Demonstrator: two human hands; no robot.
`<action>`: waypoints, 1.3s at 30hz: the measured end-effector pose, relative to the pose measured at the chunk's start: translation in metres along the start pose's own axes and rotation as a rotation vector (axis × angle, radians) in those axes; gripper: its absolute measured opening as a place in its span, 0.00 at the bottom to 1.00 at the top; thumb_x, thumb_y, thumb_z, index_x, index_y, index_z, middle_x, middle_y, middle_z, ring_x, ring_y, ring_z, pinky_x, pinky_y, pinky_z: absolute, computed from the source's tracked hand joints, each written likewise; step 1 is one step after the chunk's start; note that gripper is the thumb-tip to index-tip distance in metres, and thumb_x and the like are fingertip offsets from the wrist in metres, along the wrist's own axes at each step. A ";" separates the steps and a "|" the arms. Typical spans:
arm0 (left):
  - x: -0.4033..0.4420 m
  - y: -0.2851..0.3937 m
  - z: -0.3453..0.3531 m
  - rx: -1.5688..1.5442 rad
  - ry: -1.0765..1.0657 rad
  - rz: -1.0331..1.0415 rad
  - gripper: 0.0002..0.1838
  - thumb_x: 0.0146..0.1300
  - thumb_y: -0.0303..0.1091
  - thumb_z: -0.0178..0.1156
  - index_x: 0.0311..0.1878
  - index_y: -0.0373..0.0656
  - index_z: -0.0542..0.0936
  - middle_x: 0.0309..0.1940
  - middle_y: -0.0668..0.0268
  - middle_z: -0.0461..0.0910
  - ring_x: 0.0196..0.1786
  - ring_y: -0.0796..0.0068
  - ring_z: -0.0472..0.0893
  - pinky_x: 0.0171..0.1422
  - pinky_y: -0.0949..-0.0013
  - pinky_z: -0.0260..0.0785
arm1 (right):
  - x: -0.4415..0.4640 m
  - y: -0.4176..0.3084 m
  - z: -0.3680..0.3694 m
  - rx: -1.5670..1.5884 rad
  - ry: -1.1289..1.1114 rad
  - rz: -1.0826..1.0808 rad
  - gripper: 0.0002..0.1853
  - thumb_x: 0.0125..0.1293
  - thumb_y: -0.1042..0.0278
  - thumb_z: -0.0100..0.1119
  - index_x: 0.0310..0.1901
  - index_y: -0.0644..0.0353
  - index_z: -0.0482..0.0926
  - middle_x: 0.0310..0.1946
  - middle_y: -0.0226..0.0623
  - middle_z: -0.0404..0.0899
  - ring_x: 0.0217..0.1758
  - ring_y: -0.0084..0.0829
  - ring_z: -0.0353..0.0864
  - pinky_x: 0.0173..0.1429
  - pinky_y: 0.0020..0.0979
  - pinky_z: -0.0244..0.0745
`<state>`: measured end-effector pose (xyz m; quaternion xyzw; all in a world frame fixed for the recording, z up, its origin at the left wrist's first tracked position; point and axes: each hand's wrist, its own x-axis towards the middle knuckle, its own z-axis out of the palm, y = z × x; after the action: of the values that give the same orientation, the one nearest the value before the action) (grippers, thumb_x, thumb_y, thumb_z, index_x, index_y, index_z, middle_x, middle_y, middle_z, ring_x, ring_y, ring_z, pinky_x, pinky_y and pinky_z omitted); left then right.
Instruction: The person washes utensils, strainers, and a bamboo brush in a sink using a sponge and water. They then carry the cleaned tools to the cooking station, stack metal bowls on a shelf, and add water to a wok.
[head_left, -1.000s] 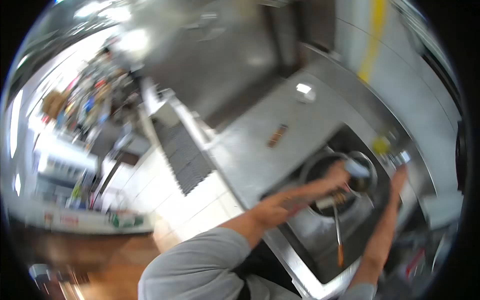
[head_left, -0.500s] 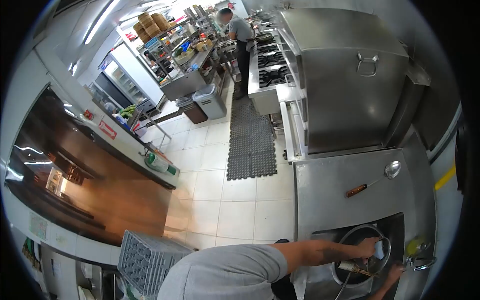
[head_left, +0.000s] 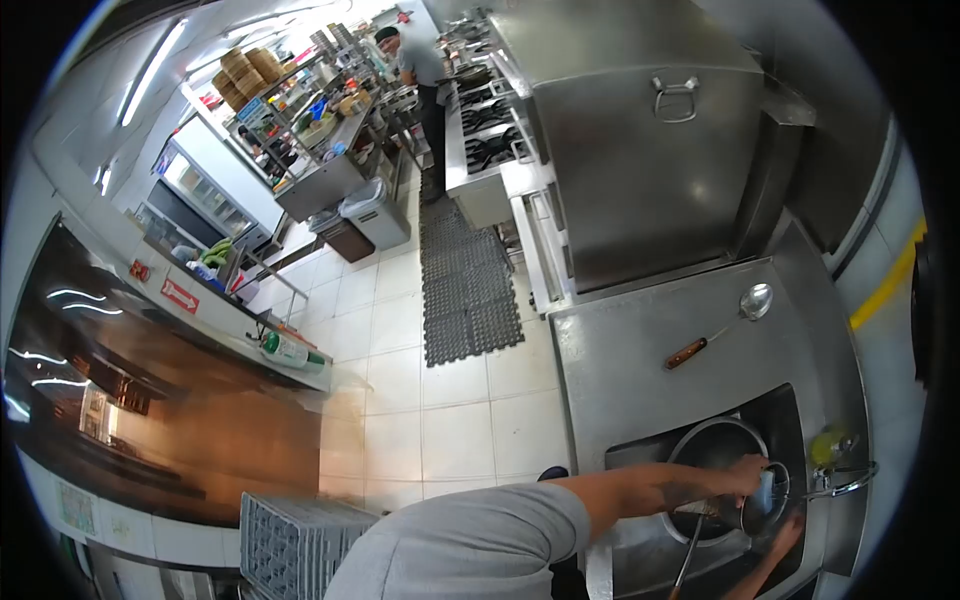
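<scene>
The wooden-handled spoon lay on the steel worktop, the large pot in the sink. The left hand grasped a pale blue pad at the metal bowl; the right hand was beside it (grip unclear), near the tap.

Metal counter; wooden-handled spoon lying near sink.

Spoon on the counter beyond the sink, large bowl in the sink, tap beside it.
</scene>
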<state>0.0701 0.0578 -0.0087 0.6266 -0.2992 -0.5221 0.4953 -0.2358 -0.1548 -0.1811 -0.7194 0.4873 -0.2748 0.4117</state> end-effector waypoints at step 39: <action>0.060 -0.012 0.011 0.013 -0.333 -0.205 0.29 0.63 0.19 0.52 0.68 0.47 0.72 0.65 0.51 0.69 0.41 0.51 0.87 0.30 0.63 0.87 | -0.002 -0.234 0.028 -0.066 0.498 0.272 0.11 0.69 0.67 0.48 0.38 0.64 0.79 0.26 0.41 0.79 0.25 0.29 0.77 0.29 0.32 0.72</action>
<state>0.0742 0.0051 -0.0404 0.5621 -0.3152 -0.6640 0.3792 -0.1028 -0.1004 0.0054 -0.5707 0.6741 -0.3693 0.2890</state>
